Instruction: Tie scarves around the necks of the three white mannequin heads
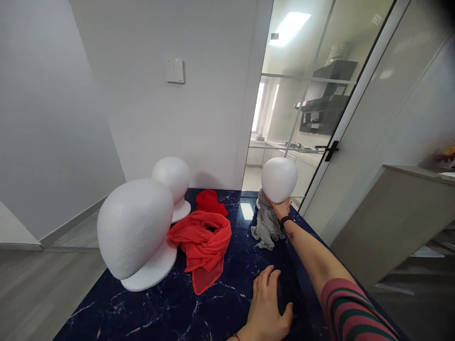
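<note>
Right grip (282, 207) at rightmost foam head (279, 179)

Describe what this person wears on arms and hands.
Neither the left hand nor the right hand is gloved. The right wrist carries a black wristband; a sleeve striped red and dark green covers the arm higher up. A thin red thread shows at the left wrist.
</note>
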`<move>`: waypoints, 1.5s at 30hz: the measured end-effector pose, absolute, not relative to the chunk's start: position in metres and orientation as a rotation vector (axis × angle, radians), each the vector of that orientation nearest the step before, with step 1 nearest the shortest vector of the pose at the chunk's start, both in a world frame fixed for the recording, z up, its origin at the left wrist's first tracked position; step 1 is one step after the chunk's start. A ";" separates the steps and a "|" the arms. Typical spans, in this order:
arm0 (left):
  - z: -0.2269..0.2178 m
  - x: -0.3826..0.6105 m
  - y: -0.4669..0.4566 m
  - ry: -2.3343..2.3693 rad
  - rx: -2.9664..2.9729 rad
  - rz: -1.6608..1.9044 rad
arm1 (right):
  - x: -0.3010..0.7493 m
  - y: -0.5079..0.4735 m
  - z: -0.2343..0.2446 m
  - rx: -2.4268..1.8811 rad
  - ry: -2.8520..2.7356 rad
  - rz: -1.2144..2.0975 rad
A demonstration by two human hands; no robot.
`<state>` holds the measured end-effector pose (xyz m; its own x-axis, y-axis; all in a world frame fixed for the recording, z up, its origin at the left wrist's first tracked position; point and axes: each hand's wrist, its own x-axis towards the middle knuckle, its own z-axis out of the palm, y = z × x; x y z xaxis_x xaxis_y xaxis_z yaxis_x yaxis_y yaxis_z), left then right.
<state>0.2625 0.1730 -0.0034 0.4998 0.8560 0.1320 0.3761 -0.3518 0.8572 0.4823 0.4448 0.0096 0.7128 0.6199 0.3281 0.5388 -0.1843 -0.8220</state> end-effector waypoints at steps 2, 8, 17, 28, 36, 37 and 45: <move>-0.002 0.263 0.174 1.013 1.947 0.740 | 0.485 0.448 0.006 -1.848 -0.897 0.122; -0.004 0.264 0.175 0.997 1.907 0.794 | 0.491 0.445 0.005 -1.792 -0.942 0.179; -0.012 0.266 0.174 1.013 1.889 0.847 | 0.453 0.372 -0.014 -1.895 -1.063 -0.053; -0.010 0.265 0.175 1.005 1.864 0.921 | 0.410 0.322 -0.003 -1.982 -1.987 -0.243; -0.015 0.267 0.176 1.000 1.854 0.957 | 0.446 0.318 0.001 -2.078 -1.734 -0.346; -0.015 0.268 0.176 1.000 1.851 0.964 | 0.442 0.316 0.002 -2.046 -1.727 -0.312; -0.006 0.268 0.178 1.043 1.751 1.130 | 0.380 0.259 0.021 -1.390 -1.591 0.618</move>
